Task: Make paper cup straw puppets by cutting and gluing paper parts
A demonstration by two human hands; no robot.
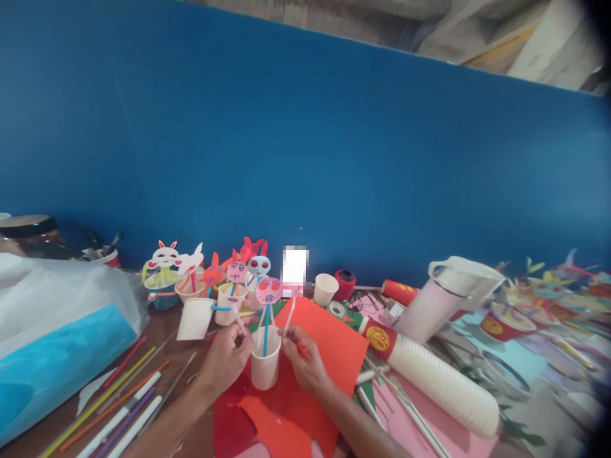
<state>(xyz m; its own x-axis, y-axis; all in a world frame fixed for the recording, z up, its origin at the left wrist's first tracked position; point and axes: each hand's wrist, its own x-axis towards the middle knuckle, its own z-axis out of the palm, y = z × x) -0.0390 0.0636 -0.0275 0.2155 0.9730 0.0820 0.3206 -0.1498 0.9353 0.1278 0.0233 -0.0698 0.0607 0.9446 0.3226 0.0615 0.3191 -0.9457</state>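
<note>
Paper cup [265, 370] stands upright between both hands, above the orange-red paper [334, 331]. Blue straw [266, 334] rises from it, below a pink paper face [268, 291]. Left hand [228, 359]: fingertips together, pinching a lilac stem [240, 322] at the cup's left side. Right hand [308, 362]: thumb and finger pinch a pale pink stem [289, 312] near the right rim.

Clearance: tight behind the left hand, where a tilted white cup [195, 319] and decorated cups [231, 298] crowd together. Bare orange-red paper extends right of the right hand, up to green paper [352, 316] and a lying stack of paper cups [439, 378]. Loose sticks [109, 397] lie left of the left forearm, beside a plastic-wrapped pack [62, 356].

Surface: brown tabletop [191, 381], cluttered; a pitcher [434, 302] leans at right, near bowls [508, 323] whose contents are blurred.

Room: blue partition [305, 140] behind; rough grey material [382, 19] above its slanting top edge.
</note>
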